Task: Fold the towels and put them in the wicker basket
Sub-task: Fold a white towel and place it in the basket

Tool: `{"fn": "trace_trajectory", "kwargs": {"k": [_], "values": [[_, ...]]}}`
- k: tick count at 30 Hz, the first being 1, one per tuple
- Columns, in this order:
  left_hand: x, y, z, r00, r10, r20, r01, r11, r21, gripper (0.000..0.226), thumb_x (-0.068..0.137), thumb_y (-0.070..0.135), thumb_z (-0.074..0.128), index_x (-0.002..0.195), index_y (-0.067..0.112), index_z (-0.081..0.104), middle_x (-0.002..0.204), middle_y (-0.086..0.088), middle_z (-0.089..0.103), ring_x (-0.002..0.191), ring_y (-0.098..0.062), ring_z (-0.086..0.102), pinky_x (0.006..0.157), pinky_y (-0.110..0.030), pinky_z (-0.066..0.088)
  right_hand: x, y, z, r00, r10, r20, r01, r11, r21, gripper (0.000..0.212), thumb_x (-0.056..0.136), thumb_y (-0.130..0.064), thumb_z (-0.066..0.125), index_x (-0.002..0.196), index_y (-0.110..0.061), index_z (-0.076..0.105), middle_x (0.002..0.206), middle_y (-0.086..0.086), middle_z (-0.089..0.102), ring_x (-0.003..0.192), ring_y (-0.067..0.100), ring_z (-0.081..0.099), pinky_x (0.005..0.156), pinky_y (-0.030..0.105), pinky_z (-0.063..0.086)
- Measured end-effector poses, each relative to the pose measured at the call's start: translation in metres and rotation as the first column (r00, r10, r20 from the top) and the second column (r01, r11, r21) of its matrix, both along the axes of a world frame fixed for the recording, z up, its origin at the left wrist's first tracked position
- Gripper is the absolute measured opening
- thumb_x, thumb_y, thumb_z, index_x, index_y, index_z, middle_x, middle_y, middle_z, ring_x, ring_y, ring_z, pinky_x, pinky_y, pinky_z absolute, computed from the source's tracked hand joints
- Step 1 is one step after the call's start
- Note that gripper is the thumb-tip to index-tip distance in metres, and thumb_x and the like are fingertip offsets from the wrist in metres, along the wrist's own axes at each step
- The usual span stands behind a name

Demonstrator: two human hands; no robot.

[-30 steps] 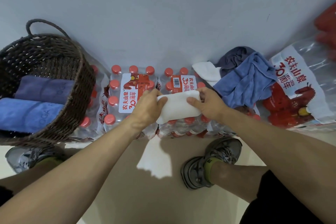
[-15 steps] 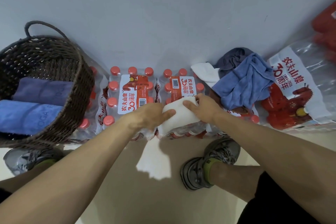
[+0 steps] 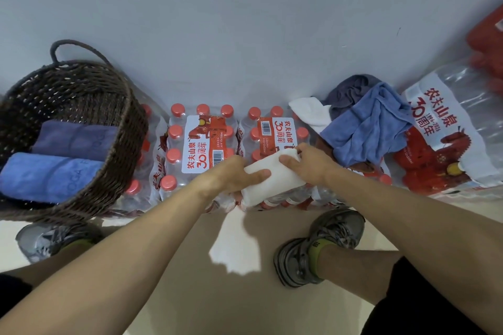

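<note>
Left hand (image 3: 231, 177) and right hand (image 3: 307, 166) both grip a rolled white towel (image 3: 272, 181), fingers curled around its ends.

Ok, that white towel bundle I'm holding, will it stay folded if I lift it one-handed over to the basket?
Probably not by itself. The white towel is soft cloth, gripped now by the left hand and right hand together. It looks light, yet floppy; loose layers may unfold. The wicker basket sits close, so support underneath should suffice.

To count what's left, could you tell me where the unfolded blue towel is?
The unfolded blue towel lies right of centre in the head view, on the bottle packs, over a grey towel and a white towel.
</note>
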State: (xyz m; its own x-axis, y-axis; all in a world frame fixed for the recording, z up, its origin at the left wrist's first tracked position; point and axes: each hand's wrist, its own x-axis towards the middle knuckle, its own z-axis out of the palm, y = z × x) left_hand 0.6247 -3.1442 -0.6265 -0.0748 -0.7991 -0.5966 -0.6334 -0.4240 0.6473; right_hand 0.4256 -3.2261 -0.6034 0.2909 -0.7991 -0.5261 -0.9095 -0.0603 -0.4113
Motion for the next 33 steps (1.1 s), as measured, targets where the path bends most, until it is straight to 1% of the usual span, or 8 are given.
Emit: {"fn": "trace_trajectory", "kwargs": {"k": [3,7,12,15,18,21,29,33], "values": [[-0.001,-0.004,0.003,0.997,0.049,0.052,-0.048,0.999,-0.018,0.048,0.07,0.077,0.063,0.077,0.03,0.058,0.075,0.007,0.067,0.069,-0.012,0.064,0.054,-0.023,0.044,-0.003,0.0,0.001,1.0,0.004,0.017,-0.004,1.0,0.015,0.053,0.096,-0.053,0.05,0.134,-0.017,0.044,0.129,0.004,0.056,0.103,0.02,0.055,0.066,0.024,0.047],[-0.004,-0.007,0.016,0.998,0.042,0.04,-0.043,0.999,0.018,0.051,0.068,0.079,0.063,0.083,0.031,0.058,0.08,0.011,0.064,0.073,-0.009,0.062,0.054,-0.022,0.041,-0.006,-0.002,0.008,0.999,0.009,0.036,-0.011,0.999,0.044,0.049,0.096,-0.051,0.05,0.13,-0.015,0.051,0.127,0.006,0.06,0.103,0.022,0.058,0.087,0.038,0.054],[-0.013,-0.01,0.031,0.986,0.165,0.034,-0.165,0.986,0.003,0.052,0.066,0.074,0.069,0.08,0.026,0.054,0.076,0.006,0.063,0.064,-0.011,0.061,0.047,-0.02,0.04,-0.007,0.0,0.018,0.997,-0.04,0.068,0.034,0.996,0.086,0.048,0.099,-0.045,0.049,0.136,-0.015,0.045,0.133,0.006,0.056,0.11,0.025,0.057,0.09,0.039,0.054],[-0.011,-0.008,0.044,0.977,0.209,-0.04,-0.213,0.957,-0.197,0.041,0.067,0.062,0.078,0.081,0.028,0.06,0.069,0.012,0.064,0.059,-0.006,0.061,0.039,-0.015,0.039,0.001,-0.01,0.044,0.997,0.07,0.04,-0.074,0.993,0.088,0.053,0.094,-0.026,0.058,0.141,-0.015,0.036,0.135,0.006,0.052,0.111,0.023,0.054,0.088,0.034,0.05],[-0.007,-0.013,0.075,0.999,0.008,0.038,0.009,0.895,-0.446,0.027,0.072,0.052,0.078,0.089,0.037,0.064,0.078,0.018,0.067,0.073,-0.001,0.063,0.052,-0.012,0.041,0.016,-0.018,0.084,0.957,0.284,0.061,-0.285,0.959,0.0,0.083,0.075,-0.015,0.072,0.146,-0.021,0.029,0.132,0.0,0.047,0.117,0.019,0.05,0.092,0.033,0.049],[-0.003,-0.027,0.121,0.95,-0.223,0.217,0.305,0.805,-0.509,0.043,0.077,0.046,0.076,0.115,0.034,0.063,0.087,0.023,0.061,0.073,0.005,0.056,0.058,-0.007,0.036,0.028,-0.01,0.115,0.883,0.437,0.171,-0.437,0.899,-0.038,0.102,0.067,-0.022,0.084,0.149,-0.031,0.023,0.126,-0.017,0.043,0.112,0.007,0.048,0.082,0.021,0.046],[0.077,-0.011,0.213,0.929,-0.302,0.214,0.37,0.776,-0.511,0.025,0.09,0.026,0.067,0.115,0.027,0.069,0.098,0.011,0.073,0.087,-0.004,0.067,0.074,-0.022,0.053,0.06,0.031,0.136,0.817,0.325,0.476,-0.299,0.945,-0.132,0.025,0.078,-0.036,0.063,0.101,-0.042,0.056,0.089,-0.021,0.065,0.079,-0.006,0.061,0.059,0.015,0.046],[0.128,0.009,0.213,0.944,-0.251,0.215,0.328,0.789,-0.52,0.021,0.092,0.025,0.064,0.112,0.028,0.069,0.099,0.014,0.072,0.089,0.001,0.065,0.073,-0.012,0.048,0.095,0.054,0.136,0.763,0.453,0.461,-0.385,0.891,-0.239,0.014,0.092,-0.038,0.052,0.106,-0.041,0.054,0.097,-0.019,0.063,0.087,-0.002,0.059,0.064,0.014,0.046]]}}
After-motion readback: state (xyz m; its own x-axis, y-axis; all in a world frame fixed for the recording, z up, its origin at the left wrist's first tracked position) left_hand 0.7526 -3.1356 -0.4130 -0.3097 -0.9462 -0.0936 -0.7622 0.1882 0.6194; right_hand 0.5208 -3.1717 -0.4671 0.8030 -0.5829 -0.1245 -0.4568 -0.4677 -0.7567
